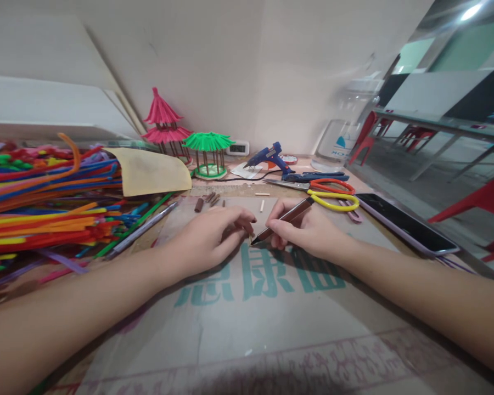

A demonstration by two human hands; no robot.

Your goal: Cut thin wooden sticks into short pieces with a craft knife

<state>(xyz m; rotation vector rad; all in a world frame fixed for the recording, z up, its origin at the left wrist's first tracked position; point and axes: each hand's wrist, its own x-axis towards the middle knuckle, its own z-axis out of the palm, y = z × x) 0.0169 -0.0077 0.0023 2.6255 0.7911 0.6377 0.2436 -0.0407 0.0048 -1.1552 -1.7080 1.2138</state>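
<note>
My right hand (308, 225) grips a brown marker (290, 215), its dark tip pointing down and to the left. The tip meets a small pale stick (250, 239), which the thumb and fingers of my left hand (218, 233) pinch just above the mat. Beyond my hands lie two more short pale sticks (262, 206), apart from each other. A brown marker cap (198, 205) and several short brown sticks (214, 199) rest past my left hand. Under both hands spreads a translucent mat (230, 323) with green characters on it.
Bundles of coloured pipe cleaners (45, 192) fill the left side. Pink (164, 120) and green (208, 144) pavilion models stand at the back, near a blue glue gun (271, 156). Scissors (333, 195), a phone (407, 225) and a clear plastic jug (341, 129) are on the right.
</note>
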